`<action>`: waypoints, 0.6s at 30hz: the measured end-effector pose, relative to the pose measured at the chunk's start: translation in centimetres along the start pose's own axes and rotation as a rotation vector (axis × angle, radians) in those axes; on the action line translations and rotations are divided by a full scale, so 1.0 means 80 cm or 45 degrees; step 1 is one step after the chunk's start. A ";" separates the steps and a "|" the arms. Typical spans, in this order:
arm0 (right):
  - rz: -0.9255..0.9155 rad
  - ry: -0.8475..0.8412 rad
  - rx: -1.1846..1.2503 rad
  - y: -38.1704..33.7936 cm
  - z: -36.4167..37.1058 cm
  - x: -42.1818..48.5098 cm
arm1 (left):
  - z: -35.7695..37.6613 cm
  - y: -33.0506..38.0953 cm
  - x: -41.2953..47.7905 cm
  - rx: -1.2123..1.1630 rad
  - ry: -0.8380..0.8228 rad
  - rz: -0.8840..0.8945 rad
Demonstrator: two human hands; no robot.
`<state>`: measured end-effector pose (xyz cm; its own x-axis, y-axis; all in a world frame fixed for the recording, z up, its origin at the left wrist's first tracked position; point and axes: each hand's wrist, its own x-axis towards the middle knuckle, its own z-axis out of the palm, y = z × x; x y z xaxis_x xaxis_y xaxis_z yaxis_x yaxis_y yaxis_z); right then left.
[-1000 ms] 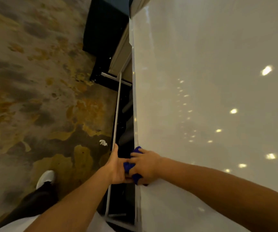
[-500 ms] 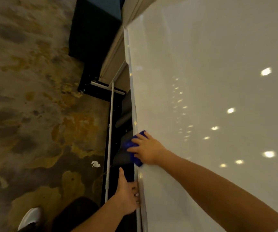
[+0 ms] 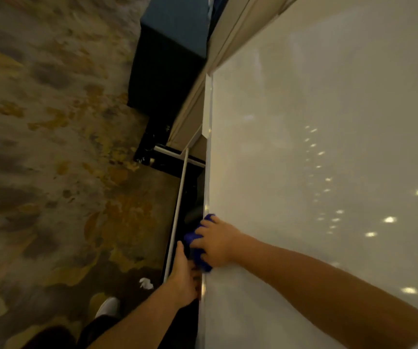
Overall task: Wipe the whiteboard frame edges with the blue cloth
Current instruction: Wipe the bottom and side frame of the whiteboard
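Note:
The whiteboard (image 3: 316, 172) fills the right of the head view, glossy with ceiling-light reflections. Its thin silver frame edge (image 3: 207, 152) runs top to bottom near the middle. My right hand (image 3: 218, 241) presses the blue cloth (image 3: 197, 250) against that edge; the cloth wraps over the frame and shows above and below my fingers. My left hand (image 3: 184, 278) grips the same frame edge just below the cloth, thumb pointing up along it.
A white stand rail (image 3: 177, 210) runs beside the frame over a dark base. A dark cabinet with a blue top (image 3: 170, 61) stands further along the wall. Patterned carpet (image 3: 51, 147) lies to the left, with a white paper scrap (image 3: 146, 283) and my white shoe (image 3: 108, 307).
My right hand with the cloth slid forward along the frame edge away from my left hand, then stayed close above it. My left hand dropped lower on the frame.

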<state>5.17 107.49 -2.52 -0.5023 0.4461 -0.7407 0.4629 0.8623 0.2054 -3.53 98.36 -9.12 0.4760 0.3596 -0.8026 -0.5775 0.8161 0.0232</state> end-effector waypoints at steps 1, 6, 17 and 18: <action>-0.105 -0.111 -0.006 0.002 0.001 0.001 | 0.004 0.008 0.000 0.028 0.015 -0.021; 0.406 0.162 -0.155 0.126 -0.058 0.029 | 0.044 0.043 0.022 0.179 0.133 -0.152; 0.377 0.253 -0.085 0.259 -0.084 0.122 | 0.104 0.176 0.086 0.263 0.131 -0.154; 0.507 0.285 -0.067 0.272 -0.087 0.133 | 0.106 0.197 0.096 0.246 0.131 -0.195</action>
<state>4.84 132.68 -1.50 -0.4407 0.7811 -0.4423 0.6169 0.6215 0.4829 -3.31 117.82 -9.87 0.4727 0.1852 -0.8615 -0.3619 0.9322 0.0018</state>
